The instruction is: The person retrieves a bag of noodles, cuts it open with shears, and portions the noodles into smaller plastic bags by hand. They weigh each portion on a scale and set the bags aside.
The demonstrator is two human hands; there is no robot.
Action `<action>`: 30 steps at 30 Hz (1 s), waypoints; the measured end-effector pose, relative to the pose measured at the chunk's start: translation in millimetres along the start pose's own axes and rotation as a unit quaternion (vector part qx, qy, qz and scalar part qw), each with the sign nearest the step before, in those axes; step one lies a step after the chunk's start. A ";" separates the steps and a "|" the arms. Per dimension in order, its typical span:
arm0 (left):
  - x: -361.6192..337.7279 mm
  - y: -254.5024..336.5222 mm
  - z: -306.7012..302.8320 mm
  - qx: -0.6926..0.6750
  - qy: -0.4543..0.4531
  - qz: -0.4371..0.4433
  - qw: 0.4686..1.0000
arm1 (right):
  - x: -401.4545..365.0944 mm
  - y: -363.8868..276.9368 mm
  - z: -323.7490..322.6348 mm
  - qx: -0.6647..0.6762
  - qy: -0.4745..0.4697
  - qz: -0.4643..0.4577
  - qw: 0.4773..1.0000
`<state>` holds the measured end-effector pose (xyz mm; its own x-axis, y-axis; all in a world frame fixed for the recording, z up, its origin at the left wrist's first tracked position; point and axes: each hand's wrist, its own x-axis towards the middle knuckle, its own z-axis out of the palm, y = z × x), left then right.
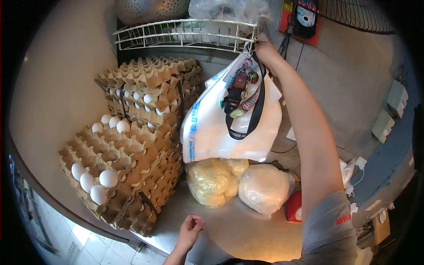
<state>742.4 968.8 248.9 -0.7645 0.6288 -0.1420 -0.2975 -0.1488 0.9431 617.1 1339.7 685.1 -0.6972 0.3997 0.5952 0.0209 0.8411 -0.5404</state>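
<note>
My right hand [266,52] reaches up to the right end of the white wire rack [185,45]. Its fingers close at the rack's corner, and what they grip is hidden. A white plastic bag [207,128] hangs just below that corner. In front of the bag dangles a black lanyard [260,99] with a bunch of keys and keychains [238,92]. My left hand [192,227] hovers low over the metal counter [229,234], fingers curled in with nothing visible in them. Beyond it sit a yellowish plastic-wrapped bundle [213,183] and a whitish one [265,187].
At left stand stacked cardboard egg trays [145,163], with several white eggs [108,179] on the lower front stack. A red object [293,207] sits right of the bundles. Above are a metal colander [150,9] and a fan guard [357,15].
</note>
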 end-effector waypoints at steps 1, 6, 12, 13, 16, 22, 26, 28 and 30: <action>-0.2 2.0 0.1 0.004 -0.005 -0.001 1.000 | -0.8 2.5 -2.4 -0.037 0.025 -0.005 0.999; 11.2 -11.7 -29.3 0.064 0.022 0.046 0.997 | -62.8 -27.4 -23.2 -0.087 0.057 -0.126 0.987; 85.8 10.3 -26.6 0.256 0.108 0.227 0.933 | -175.1 -71.6 -20.9 0.165 0.173 -0.059 0.969; 101.1 22.2 -18.6 0.296 0.117 0.218 0.923 | -190.9 -46.0 -28.8 0.107 0.106 -0.120 0.981; 154.9 46.0 8.7 0.414 0.170 0.307 0.840 | -276.7 -12.6 -7.0 0.159 -0.105 -0.079 0.978; 238.3 60.6 70.9 0.646 0.039 0.158 0.746 | -382.9 105.6 83.6 0.343 -0.196 0.227 0.890; 259.6 30.2 111.7 0.725 0.066 0.209 0.653 | -461.5 149.1 96.5 0.289 -0.153 0.303 0.895; 272.6 6.7 127.8 0.738 0.090 0.234 0.626 | -497.2 151.2 84.9 0.226 -0.145 0.303 0.914; 286.4 2.6 129.5 0.745 0.086 0.241 0.616 | -531.6 145.4 61.5 0.143 -0.137 0.320 0.926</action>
<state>596.7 1247.3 249.6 -0.6468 0.6758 0.3535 0.7443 0.6603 0.0995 946.7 1227.1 253.6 -0.7644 0.6424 -0.0552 0.3299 0.3162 -0.8895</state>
